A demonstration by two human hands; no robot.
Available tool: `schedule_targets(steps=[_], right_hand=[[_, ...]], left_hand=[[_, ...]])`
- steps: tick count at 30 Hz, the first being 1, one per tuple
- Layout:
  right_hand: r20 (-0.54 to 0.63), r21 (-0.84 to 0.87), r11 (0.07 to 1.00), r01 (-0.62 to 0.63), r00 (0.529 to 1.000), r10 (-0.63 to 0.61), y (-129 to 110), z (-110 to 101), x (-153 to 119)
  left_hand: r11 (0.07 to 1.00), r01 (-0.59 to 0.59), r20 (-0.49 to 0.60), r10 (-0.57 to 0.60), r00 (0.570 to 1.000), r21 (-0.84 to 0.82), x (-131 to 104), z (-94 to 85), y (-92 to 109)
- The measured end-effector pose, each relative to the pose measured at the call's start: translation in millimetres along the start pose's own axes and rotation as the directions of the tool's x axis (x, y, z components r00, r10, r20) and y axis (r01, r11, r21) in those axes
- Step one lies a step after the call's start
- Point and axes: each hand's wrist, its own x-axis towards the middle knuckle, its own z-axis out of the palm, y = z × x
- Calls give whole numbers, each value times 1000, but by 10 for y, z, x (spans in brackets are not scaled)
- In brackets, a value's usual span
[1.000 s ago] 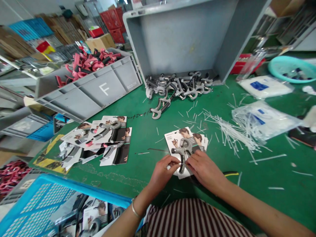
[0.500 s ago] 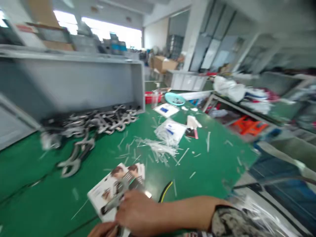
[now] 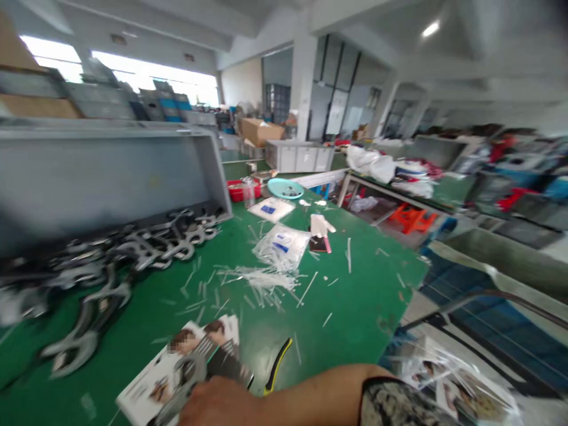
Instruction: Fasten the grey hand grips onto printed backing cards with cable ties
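My right hand (image 3: 217,402) is at the bottom edge, closed round a grey curved device (image 3: 190,371) with a looped end. Its fingertips are partly cut off by the frame. Under the device lie white printed boxes (image 3: 139,384) with photos on them. A tool handle in yellow and black (image 3: 279,362), perhaps of pliers or cutters, shows just beyond my right forearm. My left hand is out of the picture. Loose thin white strips (image 3: 266,279), which look like cable ties, are scattered on the green table (image 3: 337,337) ahead, beside a clear bag (image 3: 284,244) with a blue label.
At left a grey crate (image 3: 110,171) lies on its side, with several similar grey devices (image 3: 146,245) spilling out. A turquoise plate (image 3: 277,188) and a red container (image 3: 237,190) stand at the far end. Plastic-wrapped printed packs (image 3: 457,384) lie beyond the table's right edge.
The view has swung right and up, so things sit further left in it. My left hand, seen at the bottom before, has left the picture. My right hand still has the device.
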Motion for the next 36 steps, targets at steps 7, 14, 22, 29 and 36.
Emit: schedule_targets(steps=[7, 14, 22, 29, 36], right_hand=[[-67, 373, 921, -110, 987, 144, -98, -254, -217], [-26, 590, 806, -41, 997, 70, -238, -187, -53], [45, 699, 711, -75, 997, 61, -18, -281, -126], [102, 520, 786, -334, 938, 330, 356, -589, -920], [165, -78, 966, -246, 953, 256, 338, -489, -1602]], left_hand=[[966, 68, 21, -65, 998, -248, -677, -767, -258], [948, -188, -93, 218, 972, 256, -791, -490, -486], [889, -217, -53, 260, 964, 404, -710, -509, -477], [971, -58, 20, 55, 998, 232, -587, -606, -407], [969, -22, 5, 22, 1000, 246, -264, -603, -338]])
